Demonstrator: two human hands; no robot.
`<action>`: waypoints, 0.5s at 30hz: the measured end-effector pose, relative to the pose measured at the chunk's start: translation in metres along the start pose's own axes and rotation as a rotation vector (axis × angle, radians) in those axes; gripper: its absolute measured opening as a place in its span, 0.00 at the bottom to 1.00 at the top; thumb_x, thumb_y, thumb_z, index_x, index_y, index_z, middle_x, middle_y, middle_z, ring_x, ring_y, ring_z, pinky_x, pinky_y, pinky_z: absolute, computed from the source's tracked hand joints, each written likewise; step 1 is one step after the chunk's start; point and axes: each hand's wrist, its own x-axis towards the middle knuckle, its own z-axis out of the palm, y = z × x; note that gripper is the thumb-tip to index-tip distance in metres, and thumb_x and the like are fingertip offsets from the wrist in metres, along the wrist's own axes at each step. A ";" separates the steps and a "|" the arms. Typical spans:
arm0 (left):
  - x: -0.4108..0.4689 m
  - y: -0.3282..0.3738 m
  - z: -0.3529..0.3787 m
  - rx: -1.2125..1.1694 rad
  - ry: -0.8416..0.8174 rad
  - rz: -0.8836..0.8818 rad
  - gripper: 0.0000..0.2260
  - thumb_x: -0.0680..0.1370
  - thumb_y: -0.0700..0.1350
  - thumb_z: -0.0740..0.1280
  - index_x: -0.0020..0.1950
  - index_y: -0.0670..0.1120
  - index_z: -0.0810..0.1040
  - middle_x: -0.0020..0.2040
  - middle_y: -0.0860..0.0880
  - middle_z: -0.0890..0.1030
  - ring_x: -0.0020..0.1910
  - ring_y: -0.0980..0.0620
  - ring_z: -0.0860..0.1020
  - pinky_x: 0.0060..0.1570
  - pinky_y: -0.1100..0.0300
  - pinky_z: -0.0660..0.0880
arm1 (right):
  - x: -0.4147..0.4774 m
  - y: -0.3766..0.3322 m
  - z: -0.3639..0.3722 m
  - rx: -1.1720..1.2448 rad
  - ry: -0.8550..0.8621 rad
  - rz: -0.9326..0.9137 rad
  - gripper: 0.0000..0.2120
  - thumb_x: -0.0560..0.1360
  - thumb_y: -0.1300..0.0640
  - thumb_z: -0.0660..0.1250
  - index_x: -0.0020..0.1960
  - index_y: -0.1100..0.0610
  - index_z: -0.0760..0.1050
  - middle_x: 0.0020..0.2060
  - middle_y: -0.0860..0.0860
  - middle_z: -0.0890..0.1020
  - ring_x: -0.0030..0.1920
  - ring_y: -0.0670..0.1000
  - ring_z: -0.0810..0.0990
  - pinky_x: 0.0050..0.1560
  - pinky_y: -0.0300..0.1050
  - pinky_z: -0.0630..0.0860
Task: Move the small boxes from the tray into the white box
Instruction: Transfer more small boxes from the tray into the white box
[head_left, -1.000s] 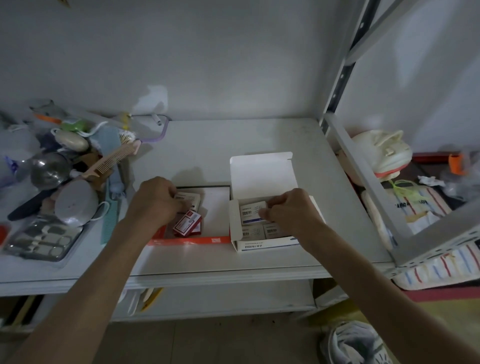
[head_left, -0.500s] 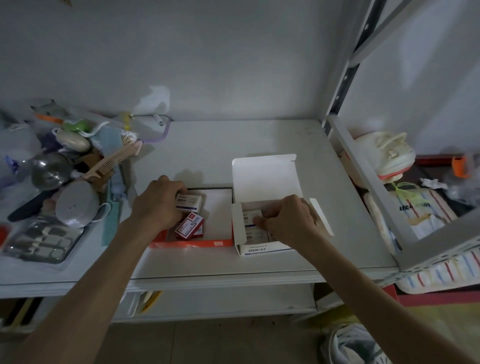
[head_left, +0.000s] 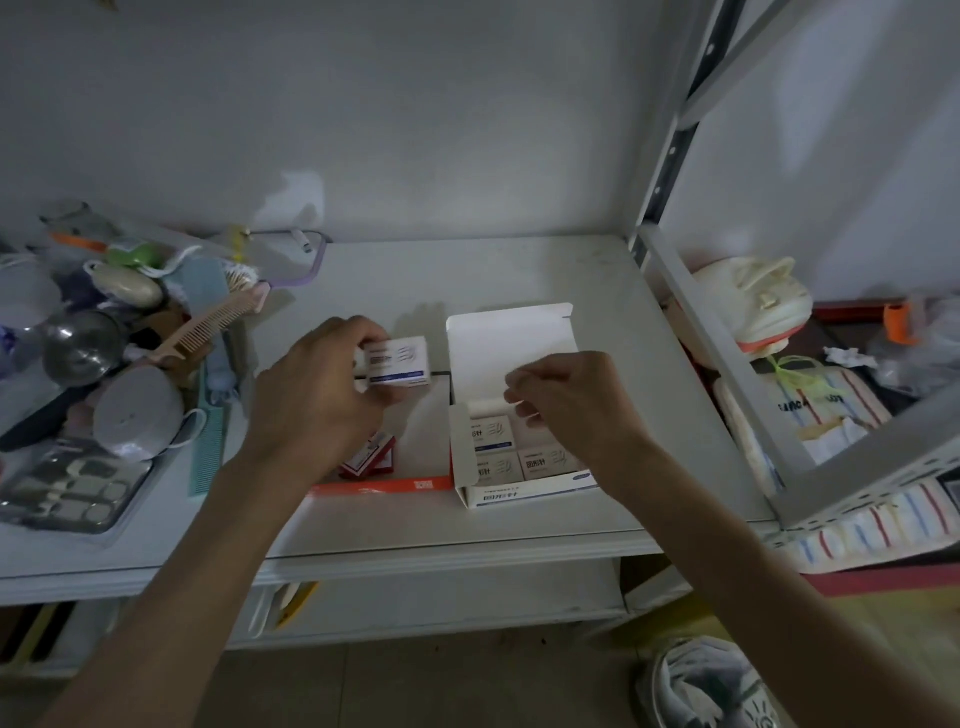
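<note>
White shelf (head_left: 519, 270), dim light: left hand (head_left: 317, 395) pinches small box (head_left: 399, 361) above tray (head_left: 384, 486); right hand (head_left: 571, 405), fingers loosely curled (empty), hovers over white box (head_left: 519, 491), boxes inside.

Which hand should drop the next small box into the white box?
Left. The left hand already holds a small box beside the white box; the right hand hovers over it, empty.

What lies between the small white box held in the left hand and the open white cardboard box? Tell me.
In the head view, only a bare strip of tray floor separates the held small box from the white cardboard box.
</note>
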 end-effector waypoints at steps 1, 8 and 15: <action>-0.002 0.010 -0.003 -0.020 0.012 0.031 0.16 0.67 0.54 0.74 0.52 0.55 0.75 0.51 0.54 0.80 0.49 0.52 0.77 0.40 0.55 0.73 | 0.000 -0.003 -0.002 0.104 -0.058 0.029 0.08 0.72 0.58 0.70 0.43 0.63 0.83 0.41 0.60 0.86 0.43 0.59 0.85 0.48 0.55 0.83; -0.006 0.061 -0.003 -0.027 -0.020 0.196 0.17 0.67 0.55 0.74 0.52 0.55 0.75 0.51 0.57 0.78 0.48 0.56 0.74 0.39 0.57 0.69 | -0.001 -0.011 -0.023 0.315 -0.167 0.099 0.17 0.73 0.51 0.70 0.51 0.65 0.81 0.46 0.62 0.86 0.47 0.61 0.86 0.52 0.54 0.82; -0.012 0.078 0.012 -0.043 -0.079 0.233 0.19 0.67 0.57 0.73 0.56 0.56 0.75 0.54 0.57 0.79 0.52 0.54 0.77 0.43 0.56 0.76 | -0.006 -0.010 -0.041 0.239 -0.156 0.051 0.13 0.70 0.57 0.74 0.48 0.66 0.83 0.43 0.60 0.87 0.44 0.59 0.86 0.45 0.45 0.84</action>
